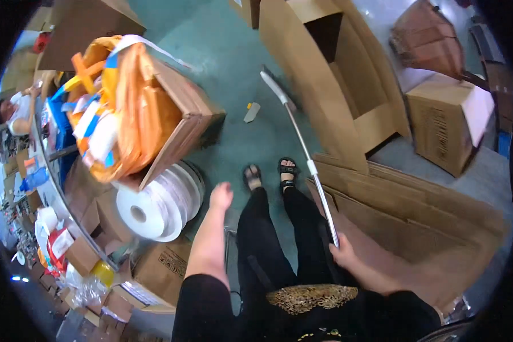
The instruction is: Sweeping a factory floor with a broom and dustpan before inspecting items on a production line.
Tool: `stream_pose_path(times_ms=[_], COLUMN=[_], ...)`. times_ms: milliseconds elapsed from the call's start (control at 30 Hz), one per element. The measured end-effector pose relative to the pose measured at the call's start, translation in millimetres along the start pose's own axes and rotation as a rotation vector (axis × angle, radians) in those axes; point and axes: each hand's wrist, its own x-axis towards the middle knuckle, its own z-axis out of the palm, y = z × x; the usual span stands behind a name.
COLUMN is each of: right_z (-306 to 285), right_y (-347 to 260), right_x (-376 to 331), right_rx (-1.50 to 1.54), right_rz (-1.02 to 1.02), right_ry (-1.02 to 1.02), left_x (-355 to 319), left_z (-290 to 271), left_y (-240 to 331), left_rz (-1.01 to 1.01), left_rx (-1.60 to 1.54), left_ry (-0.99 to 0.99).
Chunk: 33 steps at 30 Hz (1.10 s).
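Observation:
My right hand is wrapped round the upper end of a long silver pole, held beside my right leg. The pole slants away over the floor to a narrow, pale, flat head, blurred, so its exact kind is unclear. My left hand hangs by my left leg with its fingers curled in, and nothing shows in it. It is nearest to the large white spools. A small grey scrap with a yellow end lies on the floor, left of the pole's head.
On the left, a cardboard box overflows with orange plastic bags. A long open carton and flattened cardboard lie on the right, with a closed box beyond. A person is by a cluttered table at far left.

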Motion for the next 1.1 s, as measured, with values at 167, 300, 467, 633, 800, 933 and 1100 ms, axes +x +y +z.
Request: stream_pose_path(times_ms=[167,300,467,633,800,933,1100], right_z=[1,-8,-16,-16,-22,-29,-28], right_y=[-3,-16,-18,-19,-41,-59,-75], right_x=[32,47,45,47,60,67,64], right_rx=[0.132,0.311,0.324,0.288,0.401,0.074,0.271], right_rz=[0.160,0.330,0.476,0.445,0.466,0.606,0.371], right_ry=[-0.119,-0.209,-0.178,-0.185,-0.145,-0.232,-0.140], left_x=[199,312,380,412,426,431,389], left_z=[57,103,140,148,118,62,-6], left_y=[50,57,50,35,44,66,87], left_rz=[-0.039,0.056,0.108,0.203,0.307,0.309,0.226], left_rx=[-0.053,0.108,0.305,0.508,0.590,0.498,0.285], left_ry=[0.054,0.007,-0.025,-0.123,-0.211,-0.095,0.120])
